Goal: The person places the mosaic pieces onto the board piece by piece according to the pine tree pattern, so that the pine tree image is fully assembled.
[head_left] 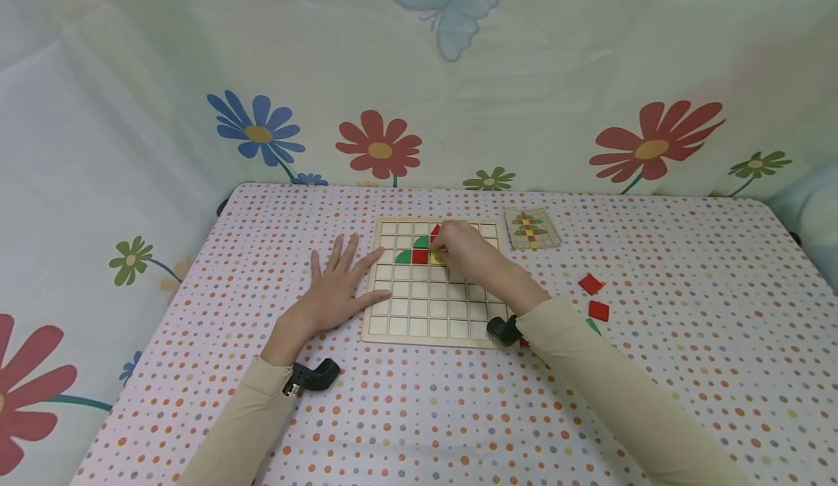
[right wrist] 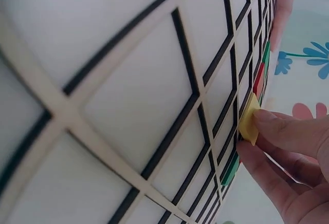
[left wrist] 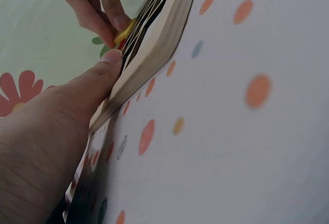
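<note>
My right hand [head_left: 468,253] pinches a yellow square tile [right wrist: 249,121] between thumb and fingers, at the wooden grid board [head_left: 419,311]. In the right wrist view the tile is tilted against the grid. Left of it lie a red square tile [head_left: 420,257] and a green curved tile [head_left: 404,257]. Another green curved tile [head_left: 422,242] sits one row up, near a red pointed tile [head_left: 436,230]; my right hand partly covers this area. My left hand [head_left: 334,289] spreads its fingers on the table, with the thumb and index fingertips touching the board's left edge.
A pattern card [head_left: 532,228] showing a tree lies beyond the board's right back corner. Loose red tiles [head_left: 599,311] lie right of the board; green and yellow pieces are partly hidden under the right forearm. A printed cloth [head_left: 445,144] hangs behind the dotted table [head_left: 419,413].
</note>
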Available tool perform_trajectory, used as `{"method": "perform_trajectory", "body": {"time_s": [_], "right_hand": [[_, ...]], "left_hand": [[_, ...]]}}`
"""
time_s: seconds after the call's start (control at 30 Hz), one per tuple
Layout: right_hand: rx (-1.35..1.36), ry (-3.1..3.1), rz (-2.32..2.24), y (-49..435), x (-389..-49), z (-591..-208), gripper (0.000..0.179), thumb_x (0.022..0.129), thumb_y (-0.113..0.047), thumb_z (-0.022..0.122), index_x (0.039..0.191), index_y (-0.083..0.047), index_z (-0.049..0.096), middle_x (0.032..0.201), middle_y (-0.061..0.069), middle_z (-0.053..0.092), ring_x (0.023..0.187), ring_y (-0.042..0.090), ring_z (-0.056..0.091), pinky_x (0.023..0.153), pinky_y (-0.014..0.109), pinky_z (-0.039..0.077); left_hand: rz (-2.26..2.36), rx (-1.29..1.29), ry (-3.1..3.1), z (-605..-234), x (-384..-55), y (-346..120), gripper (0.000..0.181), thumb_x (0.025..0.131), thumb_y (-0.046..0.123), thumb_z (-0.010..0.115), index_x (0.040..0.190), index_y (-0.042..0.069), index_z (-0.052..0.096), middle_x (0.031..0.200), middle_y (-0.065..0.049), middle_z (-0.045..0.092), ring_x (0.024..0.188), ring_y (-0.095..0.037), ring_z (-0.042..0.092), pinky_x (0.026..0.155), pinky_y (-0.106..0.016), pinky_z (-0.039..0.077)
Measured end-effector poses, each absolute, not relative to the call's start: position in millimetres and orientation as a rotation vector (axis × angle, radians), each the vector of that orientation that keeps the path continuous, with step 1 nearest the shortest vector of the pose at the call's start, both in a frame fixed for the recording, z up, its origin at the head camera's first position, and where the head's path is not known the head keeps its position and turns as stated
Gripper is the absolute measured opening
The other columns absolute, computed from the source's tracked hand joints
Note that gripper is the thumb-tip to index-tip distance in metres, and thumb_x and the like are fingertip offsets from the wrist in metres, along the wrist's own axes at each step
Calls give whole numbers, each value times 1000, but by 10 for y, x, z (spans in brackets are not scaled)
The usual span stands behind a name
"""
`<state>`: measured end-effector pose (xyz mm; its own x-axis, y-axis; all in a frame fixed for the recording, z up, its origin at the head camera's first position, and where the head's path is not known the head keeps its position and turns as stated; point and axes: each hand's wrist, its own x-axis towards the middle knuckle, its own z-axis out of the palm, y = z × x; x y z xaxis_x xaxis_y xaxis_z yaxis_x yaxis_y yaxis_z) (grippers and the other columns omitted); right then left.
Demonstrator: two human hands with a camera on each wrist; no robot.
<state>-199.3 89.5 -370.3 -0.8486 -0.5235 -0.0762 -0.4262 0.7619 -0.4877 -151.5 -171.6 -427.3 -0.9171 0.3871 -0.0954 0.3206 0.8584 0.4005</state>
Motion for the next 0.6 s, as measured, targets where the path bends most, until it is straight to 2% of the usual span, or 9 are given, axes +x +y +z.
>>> {"method": "perform_trajectory", "body": {"time_s": [0.17,0.4,0.6], "right_hand": [[-760,2759,-674,885,-1985,-3705,21,96,7,70,116,7,77,111,20,71,108,35,69,86,35,60],[-854,2806,-716,898,-1982,-3740,18,94,13,67,108,9,79,102,20,72,101,34,70,80,34,61],[-872,2719,-847,1062,-1978,-3738,17,97,7,68,111,7,78,106,17,74,100,30,69,84,39,59]], "left_hand": [[567,544,2863,-4263,-1513,-1716,83,99,61,61,167,27,29,175,-18,1,160,-40,-11,118,-74,-12],[566,549,2866,-4254,-1508,-1719,83,99,61,61,167,26,29,175,-19,1,160,-41,-10,118,-74,-12],[573,554,2864,-4263,-1509,-1715,83,99,61,61,167,26,29,175,-19,1,160,-41,-11,118,-74,-12]]}}
